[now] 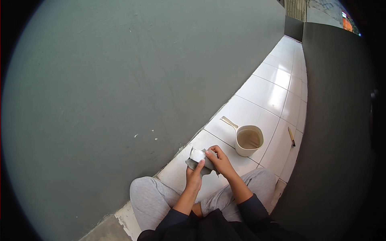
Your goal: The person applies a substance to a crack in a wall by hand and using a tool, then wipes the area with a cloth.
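In front of my crossed legs, my two hands meet around a small white block (197, 155) and a grey sheet (206, 170) with ragged edges. The sheet lies partly under and around the block; its material is unclear. My left hand (194, 180) grips both from below, its thumb up against the block's near side. From the right, my right hand (220, 161) is closed on the grey sheet, with the thumb by the block's edge. Just beyond my right hand a cream dipper (246, 152) stands upright on the tiles, holding cloudy liquid, its handle pointing far left.
A slim tool with a yellowish handle and dark end (291, 137) lies to the right. White floor tiles (257, 105) run away in a narrow strip between a grey wall (120, 88) on the left and a dark grey wall (339, 120) on the right.
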{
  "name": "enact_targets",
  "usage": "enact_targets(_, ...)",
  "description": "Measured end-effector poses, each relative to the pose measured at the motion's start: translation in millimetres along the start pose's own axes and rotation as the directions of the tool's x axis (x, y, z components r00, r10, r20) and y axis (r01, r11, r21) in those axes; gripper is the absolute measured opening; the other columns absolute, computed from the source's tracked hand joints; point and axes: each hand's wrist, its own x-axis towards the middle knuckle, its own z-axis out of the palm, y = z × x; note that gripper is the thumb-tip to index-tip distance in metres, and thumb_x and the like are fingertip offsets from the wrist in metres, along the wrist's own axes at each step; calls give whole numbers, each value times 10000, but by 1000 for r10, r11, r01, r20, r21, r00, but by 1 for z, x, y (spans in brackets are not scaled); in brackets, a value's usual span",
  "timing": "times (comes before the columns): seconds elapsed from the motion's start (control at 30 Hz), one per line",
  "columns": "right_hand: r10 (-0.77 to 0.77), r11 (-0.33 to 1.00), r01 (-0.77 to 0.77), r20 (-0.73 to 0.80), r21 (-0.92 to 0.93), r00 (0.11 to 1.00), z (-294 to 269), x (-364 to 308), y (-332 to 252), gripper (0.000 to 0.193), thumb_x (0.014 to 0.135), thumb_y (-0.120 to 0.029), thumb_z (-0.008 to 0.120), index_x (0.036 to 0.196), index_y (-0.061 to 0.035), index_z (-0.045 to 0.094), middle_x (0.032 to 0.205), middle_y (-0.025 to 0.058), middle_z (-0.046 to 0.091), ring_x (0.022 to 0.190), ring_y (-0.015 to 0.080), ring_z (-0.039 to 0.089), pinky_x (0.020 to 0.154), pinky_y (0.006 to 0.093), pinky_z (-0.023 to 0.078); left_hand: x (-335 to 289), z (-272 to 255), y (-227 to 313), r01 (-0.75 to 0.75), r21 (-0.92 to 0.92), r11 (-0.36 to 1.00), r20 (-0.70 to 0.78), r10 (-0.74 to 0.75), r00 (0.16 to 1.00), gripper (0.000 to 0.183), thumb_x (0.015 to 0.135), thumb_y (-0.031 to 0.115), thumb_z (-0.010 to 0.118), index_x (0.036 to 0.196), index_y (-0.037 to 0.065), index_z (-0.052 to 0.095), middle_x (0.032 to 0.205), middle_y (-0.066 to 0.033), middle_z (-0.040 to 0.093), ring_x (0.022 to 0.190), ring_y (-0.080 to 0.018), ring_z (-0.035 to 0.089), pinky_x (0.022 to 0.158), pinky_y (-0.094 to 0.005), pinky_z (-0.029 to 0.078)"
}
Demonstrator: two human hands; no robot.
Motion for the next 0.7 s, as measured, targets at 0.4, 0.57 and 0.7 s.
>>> enact_targets(0.4,473,659,-502,211,560,856,-21,10,17,515,934,-499,352,1107,-37,502,927,122,598,804,197,607,576,330,508,10,-4,25,111,70,991,11,-112,994,385,946,234,465,1251,3,424,1190,-96,528,1104,-198,505,946,-335,390)
enact_targets(0.57,370,797,-341,42,499,928,-56,27,10,454,942,-468,352,1105,-73,506,913,83,600,724,153,604,543,282,480,7,-25,20,139,-34,990,-51,-140,989,384,949,246,455,1238,-6,431,1190,-117,527,1088,-220,523,929,-361,419)
enact_targets(0.7,236,945,-172,-217,277,947,-97,46,-18,308,934,-388,449,1011,-91,470,779,19,506,640,104,537,489,251,466,-1,-45,5,187,-16,982,-66,-188,980,383,948,247,460,1228,-14,443,1185,-113,528,1085,-210,520,926,-346,417)
